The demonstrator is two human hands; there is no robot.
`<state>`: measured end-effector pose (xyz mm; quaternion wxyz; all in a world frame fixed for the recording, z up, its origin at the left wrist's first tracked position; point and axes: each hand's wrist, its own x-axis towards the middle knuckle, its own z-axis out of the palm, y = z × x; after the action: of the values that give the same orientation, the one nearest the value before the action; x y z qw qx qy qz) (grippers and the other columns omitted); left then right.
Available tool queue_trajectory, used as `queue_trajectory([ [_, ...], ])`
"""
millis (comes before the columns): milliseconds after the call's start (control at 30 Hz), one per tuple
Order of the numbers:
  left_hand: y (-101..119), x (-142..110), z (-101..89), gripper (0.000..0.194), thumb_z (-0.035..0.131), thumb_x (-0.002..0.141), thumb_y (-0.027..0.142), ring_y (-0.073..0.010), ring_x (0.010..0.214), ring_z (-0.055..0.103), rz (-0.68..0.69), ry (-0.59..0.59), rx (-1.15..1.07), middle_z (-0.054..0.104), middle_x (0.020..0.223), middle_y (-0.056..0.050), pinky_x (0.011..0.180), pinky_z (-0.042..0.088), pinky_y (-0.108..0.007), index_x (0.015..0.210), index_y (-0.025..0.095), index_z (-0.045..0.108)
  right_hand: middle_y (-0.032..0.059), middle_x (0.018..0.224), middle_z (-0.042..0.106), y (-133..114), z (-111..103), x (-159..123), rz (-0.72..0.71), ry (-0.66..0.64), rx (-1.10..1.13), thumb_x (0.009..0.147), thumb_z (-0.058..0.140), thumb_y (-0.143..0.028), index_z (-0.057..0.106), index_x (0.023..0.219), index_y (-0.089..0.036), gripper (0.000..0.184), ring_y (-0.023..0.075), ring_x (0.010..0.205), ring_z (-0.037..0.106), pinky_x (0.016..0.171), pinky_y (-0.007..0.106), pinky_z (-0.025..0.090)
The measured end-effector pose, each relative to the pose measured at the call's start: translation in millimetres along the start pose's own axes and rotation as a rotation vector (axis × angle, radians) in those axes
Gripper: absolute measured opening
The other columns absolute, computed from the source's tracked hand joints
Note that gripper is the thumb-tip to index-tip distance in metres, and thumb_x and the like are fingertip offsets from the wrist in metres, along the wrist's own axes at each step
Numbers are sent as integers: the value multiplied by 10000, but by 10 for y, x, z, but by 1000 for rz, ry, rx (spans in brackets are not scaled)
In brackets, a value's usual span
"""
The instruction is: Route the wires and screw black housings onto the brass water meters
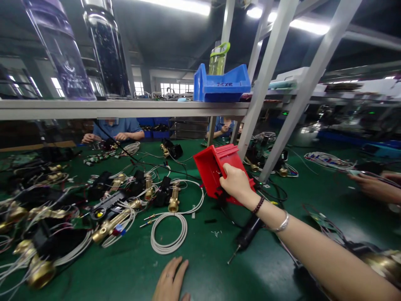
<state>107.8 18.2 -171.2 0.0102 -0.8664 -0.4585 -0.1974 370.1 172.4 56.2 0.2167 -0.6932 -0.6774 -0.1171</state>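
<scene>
right hand (236, 182) grips the tilted red bin (216, 167) by its rim; left hand (171, 280) lies open on the desk (219, 259); the bin could slip onto the wires (169, 234)

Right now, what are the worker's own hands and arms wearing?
Both are bare, no gloves or sleeves showing. The right hand has a dark beaded bracelet and a silver bangle at the wrist. The left hand wears a thin ring.
</scene>
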Motion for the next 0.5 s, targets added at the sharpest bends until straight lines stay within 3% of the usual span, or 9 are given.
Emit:
queue_trajectory([
  [267,88,43,-176,622,582,706,110,-231,1129,615,28,91,71,622,1261,-87,934,530,-298,1311,226,498,10,853,611,-53,22,-49,-34,-7,9,926,591,-303,599,939,-141,163,149,747,605,700,325,519],
  [500,89,50,-247,609,586,744,124,-229,1149,598,53,113,24,602,1284,-84,929,536,-300,1330,244,475,-28,727,546,160,-29,111,112,80,141,909,604,-334,568,823,-149,206,118,628,538,612,274,472],
])
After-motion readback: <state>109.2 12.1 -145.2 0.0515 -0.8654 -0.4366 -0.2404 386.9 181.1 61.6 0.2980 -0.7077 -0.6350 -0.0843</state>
